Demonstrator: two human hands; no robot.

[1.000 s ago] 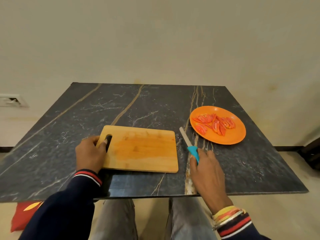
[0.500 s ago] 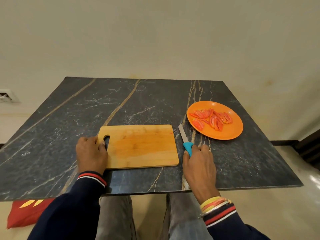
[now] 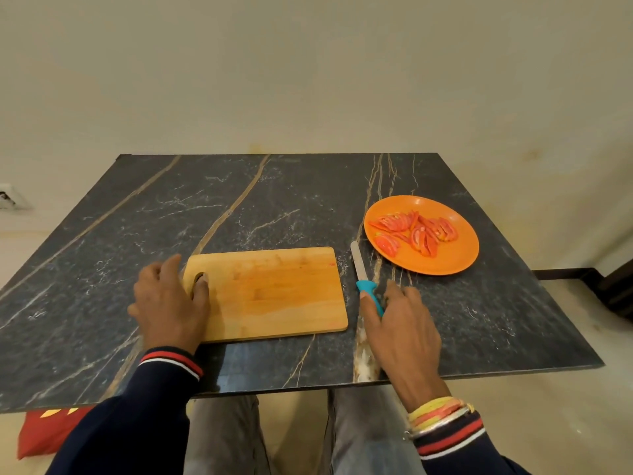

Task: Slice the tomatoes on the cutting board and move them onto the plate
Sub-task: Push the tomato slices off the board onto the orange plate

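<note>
Fingers (image 3: 202, 286) of the left hand (image 3: 169, 303) lie loosely spread over the left end of the cutting board (image 3: 274, 289), one tip in its handle hole. Right of the board the right hand (image 3: 400, 323) rests with straight fingers along the teal handle of the knife (image 3: 363, 279), which lies flat on the table (image 3: 239, 200). Farther right and back sits the orange plate (image 3: 455, 258), well apart from the board and holding all the tomato slices (image 3: 414, 231) in a loose pile.
</note>
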